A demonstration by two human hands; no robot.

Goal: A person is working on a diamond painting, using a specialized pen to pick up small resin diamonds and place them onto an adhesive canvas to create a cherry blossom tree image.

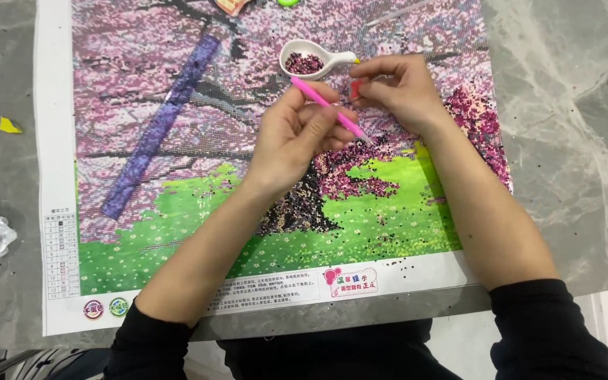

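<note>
Over a diamond-painting canvas (177, 211) on the worktop (571, 141), the left hand (293, 141) clamps a pink pen (328, 109); right hand (395, 88) fingers pinch what looks like red wax (355, 88), white bead tray (311, 60) at twelve o'clock.

We see our left hand (297, 137) and right hand (397, 88) bare, without gloves, rings or a watch, our forearms uncovered, and black long sleeves pushed up toward the elbows, bunched in soft folds, above matching dark clothing at the frame's bottom edge.
</note>
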